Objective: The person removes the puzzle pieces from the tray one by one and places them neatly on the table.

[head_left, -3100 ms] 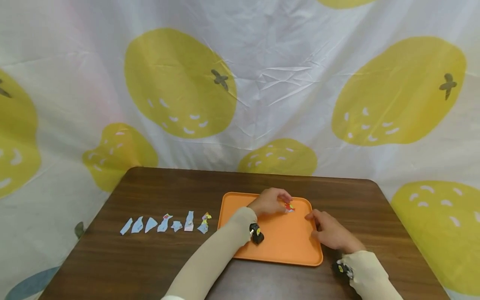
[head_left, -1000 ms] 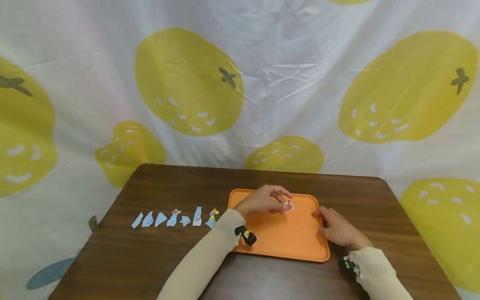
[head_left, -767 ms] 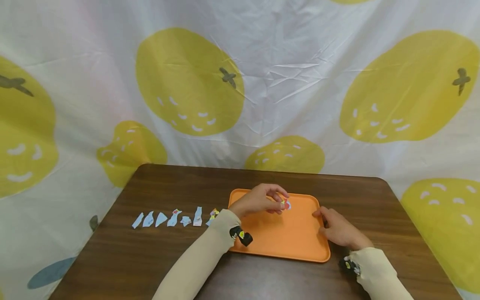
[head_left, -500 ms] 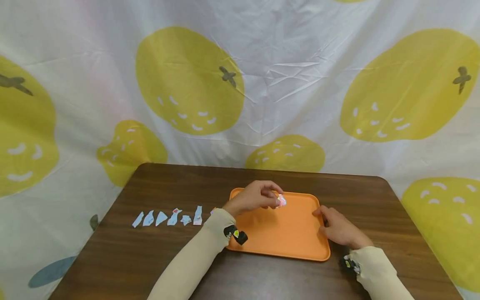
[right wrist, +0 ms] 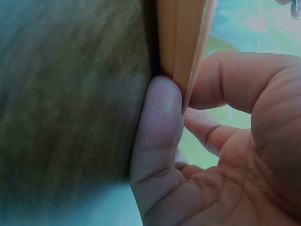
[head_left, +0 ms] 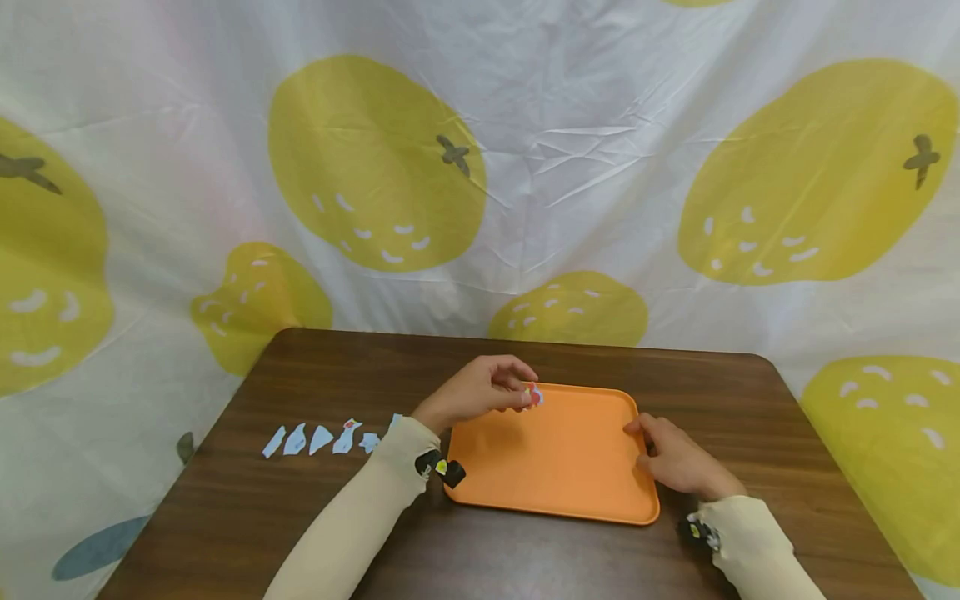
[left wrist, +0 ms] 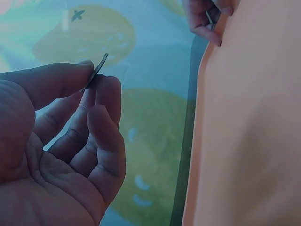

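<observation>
Between thumb and fingertips, my left hand (head_left: 472, 393) pinches a small paper cutout (head_left: 534, 395), red with pale blue edges. It is held above the back left part of the orange tray (head_left: 577, 467), and a shadow falls on the tray below. The left wrist view shows the cutout (left wrist: 98, 70) edge-on as a thin dark sliver. At the tray's right rim, my right hand (head_left: 681, 457) grips the edge. Seen from the right wrist, the rim (right wrist: 181, 42) lies between thumb (right wrist: 160, 122) and fingers.
A row of pale blue paper pieces (head_left: 321, 438) lies on the brown wooden table (head_left: 225, 517), left of the tray. My left sleeve (head_left: 352, 517) covers the row's right end. Behind the table hangs a curtain (head_left: 570, 192) with yellow fruit prints.
My left hand has picked the red cutout up from the tray's back part and moved left with it. Its forearm now covers the row's right end. My right hand stays at the rim.
</observation>
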### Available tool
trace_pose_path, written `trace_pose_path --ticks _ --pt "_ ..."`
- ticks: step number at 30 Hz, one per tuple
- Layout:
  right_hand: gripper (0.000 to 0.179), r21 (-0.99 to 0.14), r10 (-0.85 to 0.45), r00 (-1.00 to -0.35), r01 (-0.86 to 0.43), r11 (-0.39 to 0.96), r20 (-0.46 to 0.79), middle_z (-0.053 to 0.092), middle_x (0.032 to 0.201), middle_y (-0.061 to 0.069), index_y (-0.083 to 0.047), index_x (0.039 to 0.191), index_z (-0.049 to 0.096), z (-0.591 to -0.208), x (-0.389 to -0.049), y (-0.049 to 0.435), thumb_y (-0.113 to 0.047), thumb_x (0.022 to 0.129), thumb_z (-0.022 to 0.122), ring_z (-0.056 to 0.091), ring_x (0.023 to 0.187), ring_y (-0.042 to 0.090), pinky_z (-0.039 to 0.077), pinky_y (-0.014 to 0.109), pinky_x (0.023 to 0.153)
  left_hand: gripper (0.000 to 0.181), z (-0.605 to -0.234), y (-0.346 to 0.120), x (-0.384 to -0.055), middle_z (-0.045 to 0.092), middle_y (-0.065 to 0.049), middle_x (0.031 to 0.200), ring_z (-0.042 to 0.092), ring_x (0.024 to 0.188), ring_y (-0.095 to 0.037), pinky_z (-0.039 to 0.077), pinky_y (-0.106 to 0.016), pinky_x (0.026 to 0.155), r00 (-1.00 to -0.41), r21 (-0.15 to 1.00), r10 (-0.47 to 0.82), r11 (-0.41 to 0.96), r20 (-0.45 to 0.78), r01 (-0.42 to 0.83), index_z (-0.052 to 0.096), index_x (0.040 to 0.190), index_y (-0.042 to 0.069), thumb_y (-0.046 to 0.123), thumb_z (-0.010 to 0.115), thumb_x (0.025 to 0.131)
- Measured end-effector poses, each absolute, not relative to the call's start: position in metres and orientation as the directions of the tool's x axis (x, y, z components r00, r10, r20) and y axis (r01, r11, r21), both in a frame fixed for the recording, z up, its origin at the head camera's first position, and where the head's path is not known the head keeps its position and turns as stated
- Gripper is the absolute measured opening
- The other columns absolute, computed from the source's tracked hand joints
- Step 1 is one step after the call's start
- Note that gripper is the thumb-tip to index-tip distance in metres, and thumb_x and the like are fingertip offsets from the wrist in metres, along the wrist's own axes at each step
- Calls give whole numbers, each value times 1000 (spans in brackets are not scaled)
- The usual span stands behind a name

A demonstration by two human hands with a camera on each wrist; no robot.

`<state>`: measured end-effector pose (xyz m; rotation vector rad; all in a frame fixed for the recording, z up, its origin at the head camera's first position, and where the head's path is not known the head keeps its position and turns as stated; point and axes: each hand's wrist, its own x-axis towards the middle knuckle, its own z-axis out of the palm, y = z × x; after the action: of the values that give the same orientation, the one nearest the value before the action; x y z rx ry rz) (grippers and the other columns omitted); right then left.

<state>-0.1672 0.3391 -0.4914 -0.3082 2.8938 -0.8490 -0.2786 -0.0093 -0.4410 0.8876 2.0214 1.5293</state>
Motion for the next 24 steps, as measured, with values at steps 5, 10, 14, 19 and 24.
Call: trace_pose_path --ticks 5,10,14,19,24 --pt "43 -540 -214 -975 -153 828 -52 64 112 13 -4 125 63 -491 -168 340 -3 83 74 57 100 26 49 42 86 29 -435 -24 -280 78 -8 101 73 99 -46 58 -37 79 -706 966 707 155 36 205 70 126 8 11 76 98" --pt "42 -552 -222 -974 -157 819 -52 63 112 12 -4 125 63 -495 -167 340 -3 84 73 57 101 25 49 41 85 26 -436 -45 -281 75 -6 100 72 95 -39 54 -33 74 -738 951 673 202 40 236 70 126 11 12 73 100" --pt "43 -562 -222 -974 -160 811 -43 64 113 13 -4 125 63 -495 -167 338 -3 83 74 58 101 25 50 40 85 27 -440 -64 -283 74 -7 102 72 95 -41 58 -45 76 -768 947 639 226 32 228 69 128 12 12 72 101" --pt "43 -555 -217 -975 -160 816 -39 64 112 13 -4 125 63 -495 -167 339 -3 83 74 58 100 24 50 38 84 28 -442 -87 -286 74 -9 104 75 94 -40 62 -47 77 -800 956 600 225 15 187 68 129 10 12 72 101" --pt "43 -549 -218 -976 -168 819 -27 64 111 12 -4 124 64 -496 -168 339 -3 82 74 58 99 23 49 36 83 30 -442 -110 -288 74 -11 105 77 95 -41 62 -39 74 -832 962 555 218 15 162 67 131 8 9 71 101"
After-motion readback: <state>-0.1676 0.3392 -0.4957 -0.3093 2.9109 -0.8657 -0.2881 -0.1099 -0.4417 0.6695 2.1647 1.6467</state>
